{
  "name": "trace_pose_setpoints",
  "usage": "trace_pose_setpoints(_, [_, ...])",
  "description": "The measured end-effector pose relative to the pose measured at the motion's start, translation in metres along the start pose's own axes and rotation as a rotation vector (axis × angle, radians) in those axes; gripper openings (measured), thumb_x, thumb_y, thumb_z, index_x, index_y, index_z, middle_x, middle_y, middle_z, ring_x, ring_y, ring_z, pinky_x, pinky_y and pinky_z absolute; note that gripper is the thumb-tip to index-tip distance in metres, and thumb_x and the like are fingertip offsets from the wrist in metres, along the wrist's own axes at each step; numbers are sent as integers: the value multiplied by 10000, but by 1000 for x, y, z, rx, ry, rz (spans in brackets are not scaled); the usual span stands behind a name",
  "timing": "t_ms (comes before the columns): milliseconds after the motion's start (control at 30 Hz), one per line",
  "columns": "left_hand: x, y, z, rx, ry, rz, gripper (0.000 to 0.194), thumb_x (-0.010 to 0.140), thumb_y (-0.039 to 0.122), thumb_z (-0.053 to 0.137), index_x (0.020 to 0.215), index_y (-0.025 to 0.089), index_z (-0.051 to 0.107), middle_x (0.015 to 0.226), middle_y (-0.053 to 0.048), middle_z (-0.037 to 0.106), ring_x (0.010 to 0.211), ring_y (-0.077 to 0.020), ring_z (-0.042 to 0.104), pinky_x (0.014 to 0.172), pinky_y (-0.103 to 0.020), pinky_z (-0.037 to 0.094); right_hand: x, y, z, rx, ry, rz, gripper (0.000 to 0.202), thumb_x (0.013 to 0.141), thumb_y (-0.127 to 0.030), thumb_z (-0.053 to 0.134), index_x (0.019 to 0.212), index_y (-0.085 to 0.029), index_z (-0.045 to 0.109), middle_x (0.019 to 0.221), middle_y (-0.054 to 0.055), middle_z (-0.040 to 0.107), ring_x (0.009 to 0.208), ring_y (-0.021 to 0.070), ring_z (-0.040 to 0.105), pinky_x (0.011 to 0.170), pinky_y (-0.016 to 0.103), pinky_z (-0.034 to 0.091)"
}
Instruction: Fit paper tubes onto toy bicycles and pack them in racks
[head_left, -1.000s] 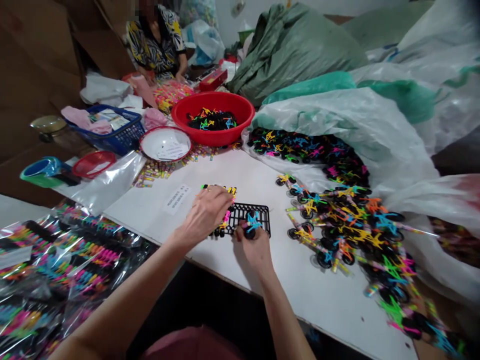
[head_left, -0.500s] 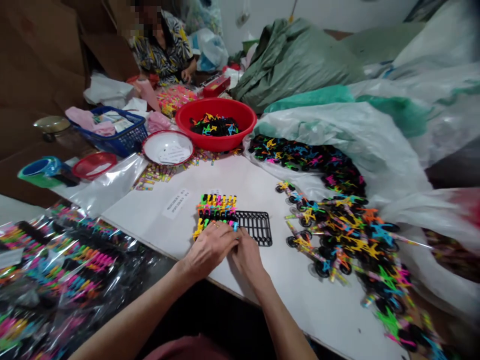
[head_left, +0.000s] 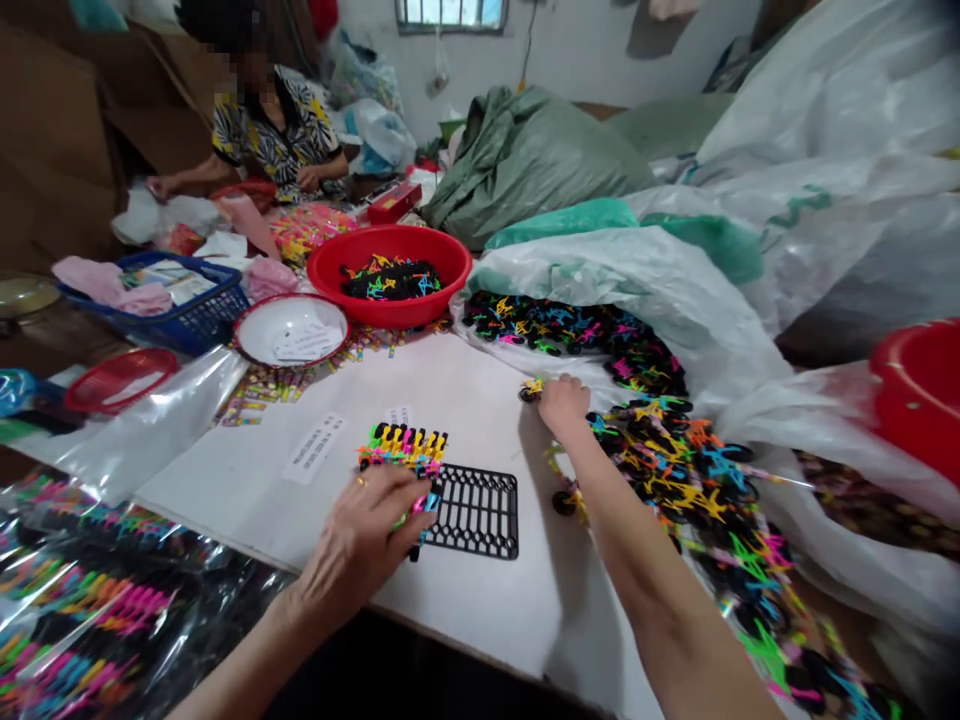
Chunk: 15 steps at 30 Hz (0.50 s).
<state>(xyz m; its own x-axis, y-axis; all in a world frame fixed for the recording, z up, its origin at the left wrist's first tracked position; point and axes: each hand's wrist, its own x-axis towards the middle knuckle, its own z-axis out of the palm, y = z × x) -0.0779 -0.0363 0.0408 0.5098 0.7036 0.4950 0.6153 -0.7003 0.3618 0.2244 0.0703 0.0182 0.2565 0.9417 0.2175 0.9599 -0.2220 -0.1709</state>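
A black plastic rack (head_left: 480, 510) lies on the white table, its left part filled with rows of small colourful toy bicycles (head_left: 409, 445). My left hand (head_left: 367, 515) is curled over the near left side of the rack, its fingers and thumb closed on toy bicycles there. The rack's right half shows bare slots. Farther right, my right hand (head_left: 566, 405) is at the far left edge of a loose pile of toy bicycles (head_left: 690, 480), with fingers bent down on one; the fingertips are mostly hidden. A yellow toy bicycle (head_left: 532, 388) pokes out beside these fingers.
A red basin (head_left: 319, 270) of toy bicycles, a white bowl (head_left: 251, 335) and a blue basket (head_left: 236, 300) stand at the back. An open plastic bag (head_left: 720, 300) spills more bicycles at right. Bagged toys (head_left: 82, 600) lie at lower left. Another person (head_left: 289, 140) sits behind.
My right hand has left the rack and moved right and away to the loose pile. The left hand stays at the rack. The view has shifted right and tilted up.
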Motion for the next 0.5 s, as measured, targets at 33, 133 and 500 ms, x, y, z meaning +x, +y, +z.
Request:
trace_pose_setpoints(33, [9,-2,2,43,4,-29,233,851,279,543,1054,172,584,991,-87,603,954,-216,546,827,-376,457,0,-1,3,-10,10,-16,182,797,-143,491,756,-34,631,904,248,568,952,315,514,767,422,358])
trace_pose_setpoints(133, [30,-12,13,83,-118,-33,191,876,255,493,995,158,606,941,-85,610,923,-218,555,822,-389,456,-16,-13,4,-8,25,-91,175,795,-177,490,814,-87,638,955,203,578,958,293,506,789,398,367])
trace_pose_setpoints(500, [41,-21,14,-14,-229,-40,173,881,240,496,876,154,647,805,-41,609,810,-163,566,757,-303,457,-117,-56,1,1320,-257,176,314,639,-422,686,789,-153,625,613,-27,555,561,116,488,532,229,369])
